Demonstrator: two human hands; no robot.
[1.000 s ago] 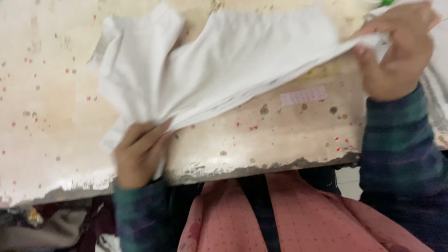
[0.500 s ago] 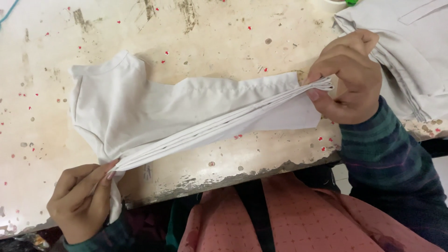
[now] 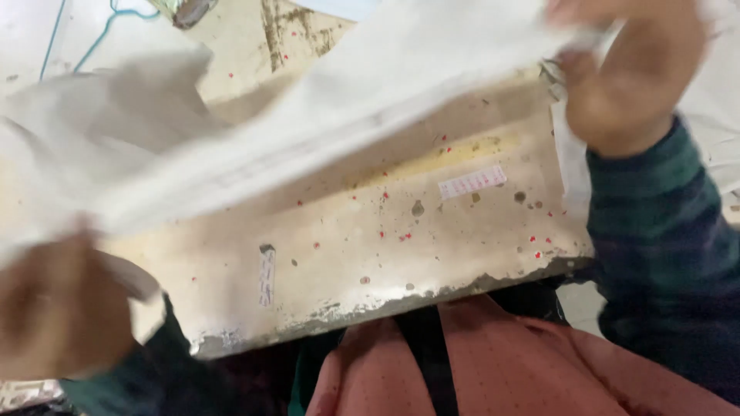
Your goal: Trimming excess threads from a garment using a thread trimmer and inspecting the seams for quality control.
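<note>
A white cloth garment is stretched in the air above a worn, paint-speckled table. My left hand, blurred at the lower left, grips one end of it. My right hand at the upper right holds the other end, higher up. The cloth sags at the left and hides the far part of the table. Both sleeves are dark green plaid.
More white fabric lies at the right edge behind my right hand. A blue cord runs across the far left of the table. The table's chipped front edge is close to my pink-clad body.
The cloth has been lifted off the table and pulled taut. Both hands have risen, the right one up and away, the left one toward the camera. The view is now blurred.
</note>
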